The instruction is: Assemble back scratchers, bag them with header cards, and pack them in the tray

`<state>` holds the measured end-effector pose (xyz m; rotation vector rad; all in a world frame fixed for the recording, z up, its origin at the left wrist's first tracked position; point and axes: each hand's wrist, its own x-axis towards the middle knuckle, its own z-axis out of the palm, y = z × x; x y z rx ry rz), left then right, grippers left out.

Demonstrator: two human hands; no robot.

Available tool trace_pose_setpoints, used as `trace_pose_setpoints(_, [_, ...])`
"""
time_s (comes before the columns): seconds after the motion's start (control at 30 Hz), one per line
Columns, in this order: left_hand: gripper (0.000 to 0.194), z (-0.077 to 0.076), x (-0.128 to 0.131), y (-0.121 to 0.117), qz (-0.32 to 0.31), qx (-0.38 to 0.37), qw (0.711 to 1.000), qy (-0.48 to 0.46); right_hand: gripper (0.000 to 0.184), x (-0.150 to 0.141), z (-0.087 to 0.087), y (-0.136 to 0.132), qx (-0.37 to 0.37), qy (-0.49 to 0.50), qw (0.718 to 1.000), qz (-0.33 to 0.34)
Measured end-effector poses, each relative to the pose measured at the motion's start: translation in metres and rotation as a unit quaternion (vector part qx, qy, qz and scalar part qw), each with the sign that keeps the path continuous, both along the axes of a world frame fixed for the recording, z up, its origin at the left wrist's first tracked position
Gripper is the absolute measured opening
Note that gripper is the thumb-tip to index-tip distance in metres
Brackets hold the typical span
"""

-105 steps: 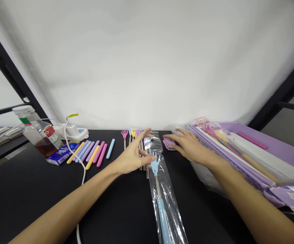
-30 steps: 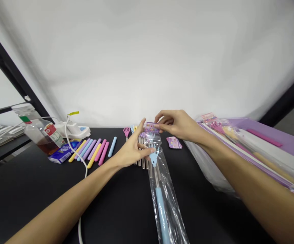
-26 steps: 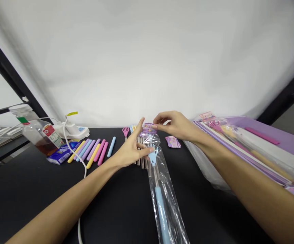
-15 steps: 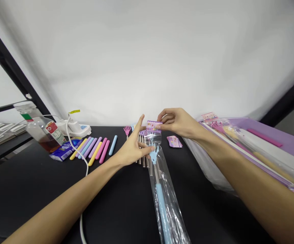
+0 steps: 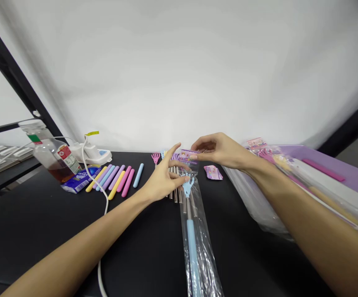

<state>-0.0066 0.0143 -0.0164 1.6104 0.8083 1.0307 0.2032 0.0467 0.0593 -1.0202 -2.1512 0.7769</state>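
Our right hand (image 5: 219, 149) has come off the card stack (image 5: 213, 172), bringing a pinched purple header card (image 5: 186, 156) to the plastic bag (image 5: 201, 235). Blue back scratcher (image 5: 191, 232): bagged, nearer us than that pinch. Left hand (image 5: 162, 177) touches bag, grip unclear.

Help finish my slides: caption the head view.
Right hand pinching a purple card, left hand on a clear bag with a blue back scratcher inside.
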Motion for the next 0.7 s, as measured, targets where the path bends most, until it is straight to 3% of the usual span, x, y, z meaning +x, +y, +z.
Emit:
trace_pose_setpoints(0.13, [0.097,0.0014,0.0010,0.0004,0.006,0.011,1.000,0.002,0.029,0.0006,0.0003,-0.0011,0.024,-0.010,1.000,-0.013])
trace_pose_setpoints(0.37, [0.094,0.0030,0.0021,0.0009,0.043,0.024,0.998,0.026,0.012,-0.0064,0.0023,-0.0035,0.046,0.007,0.999,-0.025])
trace_pose_setpoints(0.7, [0.094,0.0076,0.0043,0.0001,0.076,0.034,0.996,0.036,0.026,-0.0019,-0.0026,0.0024,0.019,0.001,1.000,0.007])
